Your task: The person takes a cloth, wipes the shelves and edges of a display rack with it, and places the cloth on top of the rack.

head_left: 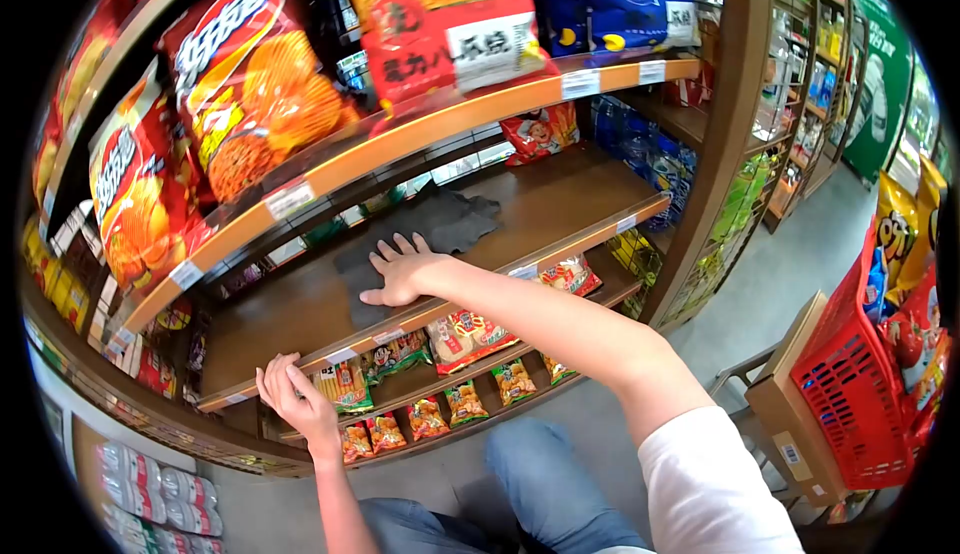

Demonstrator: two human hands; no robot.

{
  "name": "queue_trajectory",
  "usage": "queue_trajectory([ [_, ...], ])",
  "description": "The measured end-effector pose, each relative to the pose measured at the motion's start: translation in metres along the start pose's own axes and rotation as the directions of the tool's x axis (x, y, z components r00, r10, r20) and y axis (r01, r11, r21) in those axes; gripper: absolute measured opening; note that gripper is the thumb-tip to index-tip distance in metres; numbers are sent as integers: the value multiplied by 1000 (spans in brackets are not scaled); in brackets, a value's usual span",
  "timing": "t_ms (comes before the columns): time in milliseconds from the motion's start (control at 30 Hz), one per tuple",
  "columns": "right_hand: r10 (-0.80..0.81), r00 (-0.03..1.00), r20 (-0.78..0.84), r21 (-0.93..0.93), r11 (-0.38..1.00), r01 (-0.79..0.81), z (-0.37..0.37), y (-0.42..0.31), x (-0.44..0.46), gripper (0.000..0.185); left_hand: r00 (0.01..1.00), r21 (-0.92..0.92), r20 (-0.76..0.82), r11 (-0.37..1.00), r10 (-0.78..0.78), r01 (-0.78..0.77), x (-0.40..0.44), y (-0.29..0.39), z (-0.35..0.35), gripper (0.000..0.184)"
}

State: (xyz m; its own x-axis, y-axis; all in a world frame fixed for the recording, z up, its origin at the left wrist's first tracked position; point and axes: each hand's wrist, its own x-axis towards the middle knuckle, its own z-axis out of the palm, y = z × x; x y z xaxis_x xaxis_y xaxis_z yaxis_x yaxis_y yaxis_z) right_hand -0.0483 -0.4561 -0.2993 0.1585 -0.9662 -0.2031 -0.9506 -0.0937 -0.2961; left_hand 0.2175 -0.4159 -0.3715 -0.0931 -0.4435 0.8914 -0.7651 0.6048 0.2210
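My right hand (pixel 408 271) lies flat with fingers spread on a dark grey cloth (pixel 440 222), which is crumpled across a brown shelf board (pixel 560 194). The cloth extends past my fingers toward the back of the shelf. At the front left, my left hand (pixel 300 404) has its fingers bent over the shelf's front edge (pixel 340 356). A red snack bag (pixel 541 134) stands at the back right of this same board.
Large snack bags (pixel 255 84) fill the shelf above, close over my hands. Small snack packs (pixel 466 403) line the lower shelves. At right, a red basket (pixel 850 384) full of bags stands by a cardboard box (pixel 785 404). Bottle packs (pixel 160 489) sit lower left.
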Motion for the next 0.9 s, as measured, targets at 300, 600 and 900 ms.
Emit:
queue_trajectory([
  [300, 252, 967, 19, 26, 967, -253, -16, 61, -48, 94, 997, 88, 51, 994, 63, -67, 4, 4, -5, 27],
  [600, 151, 988, -22, 82, 985, -149, -26, 69, -52, 94, 1000, 41, 8, 999, -22, 21, 2, 10, 3, 26],
  [900, 380, 546, -747, 461, 887, 14, -80, 210, -132, 29, 989, -158, 47, 979, 137, -128, 44, 101, 33, 9],
])
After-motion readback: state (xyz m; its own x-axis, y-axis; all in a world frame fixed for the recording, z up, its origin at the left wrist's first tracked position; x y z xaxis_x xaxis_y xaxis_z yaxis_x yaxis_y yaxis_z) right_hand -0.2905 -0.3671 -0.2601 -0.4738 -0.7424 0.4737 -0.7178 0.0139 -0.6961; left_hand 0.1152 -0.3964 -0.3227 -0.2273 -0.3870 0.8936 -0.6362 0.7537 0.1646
